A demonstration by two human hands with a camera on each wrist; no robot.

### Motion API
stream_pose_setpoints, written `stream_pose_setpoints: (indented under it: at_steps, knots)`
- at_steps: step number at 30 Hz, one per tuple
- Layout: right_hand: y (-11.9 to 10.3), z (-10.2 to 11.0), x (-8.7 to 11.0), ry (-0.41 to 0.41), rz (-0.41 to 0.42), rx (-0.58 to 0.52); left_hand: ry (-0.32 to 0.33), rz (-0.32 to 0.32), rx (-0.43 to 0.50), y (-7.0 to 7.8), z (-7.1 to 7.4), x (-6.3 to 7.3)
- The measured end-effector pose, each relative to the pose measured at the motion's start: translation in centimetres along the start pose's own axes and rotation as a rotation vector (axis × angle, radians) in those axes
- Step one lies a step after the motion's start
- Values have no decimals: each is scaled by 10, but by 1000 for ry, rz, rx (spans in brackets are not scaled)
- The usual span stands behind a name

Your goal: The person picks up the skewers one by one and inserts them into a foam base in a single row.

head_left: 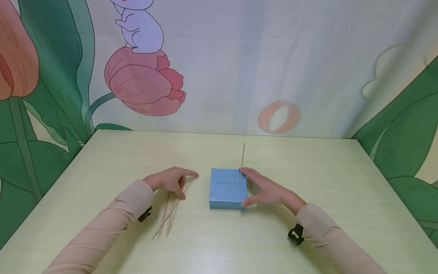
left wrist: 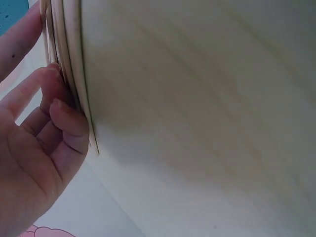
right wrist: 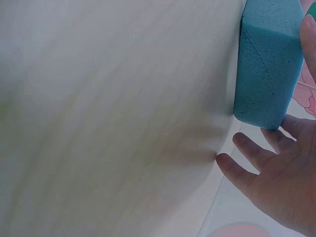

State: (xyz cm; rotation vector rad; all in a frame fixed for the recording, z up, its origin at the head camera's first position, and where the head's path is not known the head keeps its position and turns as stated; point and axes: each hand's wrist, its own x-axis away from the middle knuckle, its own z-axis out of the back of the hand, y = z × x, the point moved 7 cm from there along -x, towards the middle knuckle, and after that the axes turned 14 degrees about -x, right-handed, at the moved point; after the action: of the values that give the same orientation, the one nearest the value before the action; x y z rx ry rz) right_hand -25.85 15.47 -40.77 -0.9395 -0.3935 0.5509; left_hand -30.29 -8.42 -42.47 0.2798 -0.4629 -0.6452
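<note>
A blue foam block (head_left: 222,195) with a row of small holes lies on the table. One thin wooden stick (head_left: 243,156) stands upright at the right end of that row. My right hand (head_left: 270,189) holds the block at its right side, thumb at the near corner and index finger at the far corner. The other fingers spread beside the block in the right wrist view. Left of the block, my left hand (head_left: 171,180) is over several loose wooden sticks (head_left: 170,219). Its index finger points out, apart from the thumb, while the other fingers curl against the sticks (left wrist: 74,54).
The pale wooden table (head_left: 308,160) runs back to a curtain (head_left: 219,68) printed with flowers and a white animal. Each wrist wears a black strap device, the left one (head_left: 145,214) and the right one (head_left: 296,234).
</note>
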Motion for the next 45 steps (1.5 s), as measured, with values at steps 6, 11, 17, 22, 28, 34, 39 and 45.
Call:
stream_pose_setpoints:
  at_steps: [6, 11, 17, 22, 28, 34, 39, 45]
  knots:
    - [0, 0, 0, -1, 8, -6, 19, -26, -14, 0, 0, 0]
    - [-1, 0, -1, -2, 12, -3, 29, -22, -8, -3, 0, 0]
    - [0, 0, -1, 1, 4, 0, 29, -35, 21, -3, 2, 1]
    - [0, 0, -1, 5, 6, 4, 17, -57, 33, -2, 4, 1]
    - [0, 0, 0, 1, 13, 2, -3, -2, 54, -7, -1, -3]
    - [1, 0, 0, 0, 8, 3, -12, 2, 63, -10, -2, -5]
    - [0, 0, 0, 0, 9, 2, -2, -21, 125, -11, -1, -4]
    - [2, 0, 0, -7, 12, -1, 56, -2, 271, -25, 10, 2]
